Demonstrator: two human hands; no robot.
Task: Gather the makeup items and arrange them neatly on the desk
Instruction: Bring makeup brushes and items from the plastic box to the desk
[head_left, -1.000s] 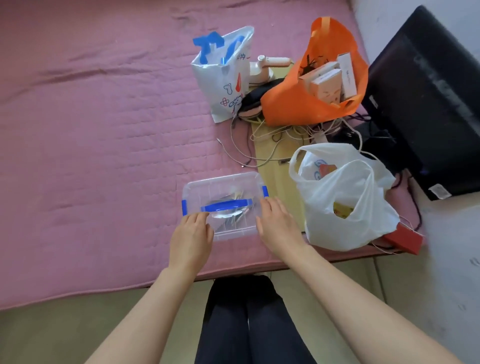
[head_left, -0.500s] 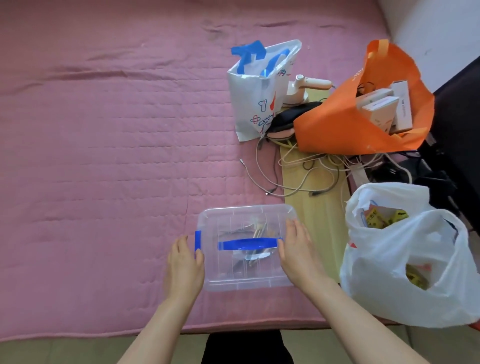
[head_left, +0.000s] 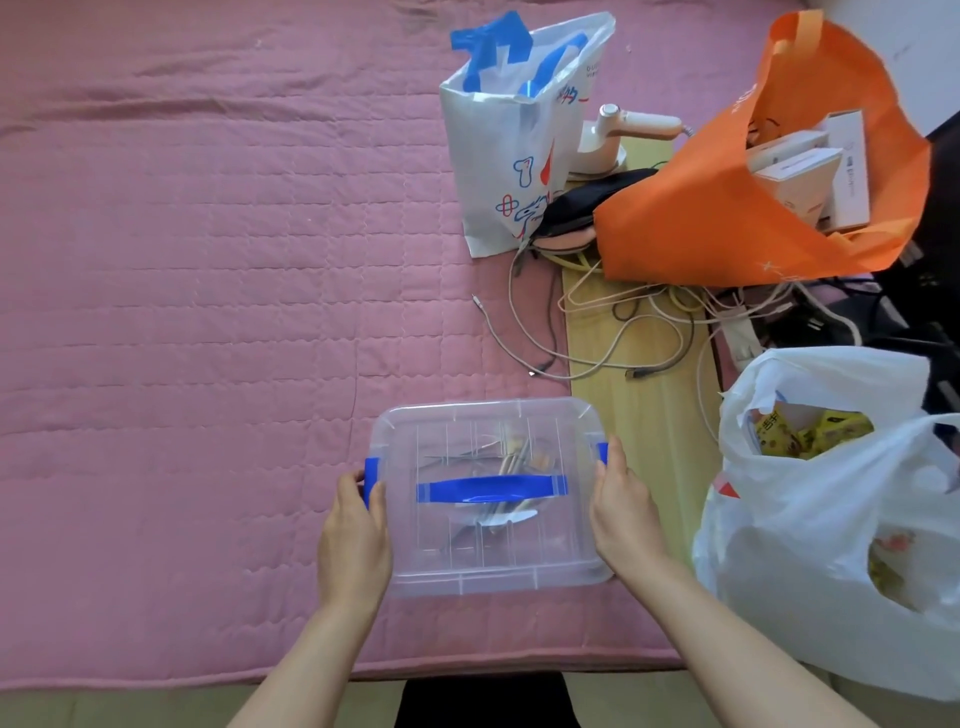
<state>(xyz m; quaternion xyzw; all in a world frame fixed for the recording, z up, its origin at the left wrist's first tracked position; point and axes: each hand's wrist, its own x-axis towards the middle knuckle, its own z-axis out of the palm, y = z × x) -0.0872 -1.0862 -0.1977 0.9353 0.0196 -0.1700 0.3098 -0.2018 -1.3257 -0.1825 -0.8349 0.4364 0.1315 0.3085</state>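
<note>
While the clear lidded box (head_left: 488, 499) is grasped by the left hand (head_left: 354, 540) and right hand (head_left: 623, 512) at its blue side latches (head_left: 372, 474), both latches should be released evenly, outward from the grip.

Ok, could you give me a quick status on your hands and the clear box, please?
Left hand and right hand on the blue side latches. Clear box lidded, on pink mat. White plastic bag close by, right.

Lighting and image quality, head view

I read bright, even daylight with soft, faint shadows only. The clear storage box (head_left: 488, 499) lid shows mild glare, and the white plastic bag (head_left: 831, 545) is close to overexposed. Wide-angle distortion bends the pink bed cover (head_left: 208, 260) seams toward the edges. Focus is soft overall, with compression smearing fine detail.
</note>
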